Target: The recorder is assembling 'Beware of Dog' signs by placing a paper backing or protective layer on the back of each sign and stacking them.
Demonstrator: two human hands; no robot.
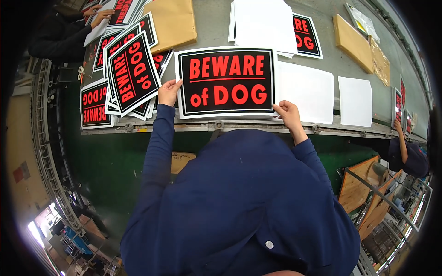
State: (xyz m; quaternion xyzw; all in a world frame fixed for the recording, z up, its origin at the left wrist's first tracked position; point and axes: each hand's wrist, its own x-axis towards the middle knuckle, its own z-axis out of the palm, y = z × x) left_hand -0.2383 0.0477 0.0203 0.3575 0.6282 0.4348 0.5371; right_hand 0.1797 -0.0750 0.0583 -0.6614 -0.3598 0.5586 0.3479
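Between my two hands I hold a black sign with red lettering and a white border (pixel 225 82), its face turned up over the near edge of the table. My left hand (pixel 168 93) pinches the sign's left edge. At its lower right corner, the fingers of my right hand (pixel 288 113) close on the border. Left of my left hand lies a loose, fanned pile of like signs (pixel 133 73). Blank white sheets (pixel 306 92) lie by my right hand, partly covered by the sign.
A grey worktable (pixel 322 27) bears a brown paper packet (pixel 171 25), a white stack (pixel 264 25), a single white sheet (pixel 355 101) and a wrapped brown package (pixel 353 42). A co-worker's hands (pixel 102 16) handle signs at upper left; another person (pixel 407 154) stands at right.
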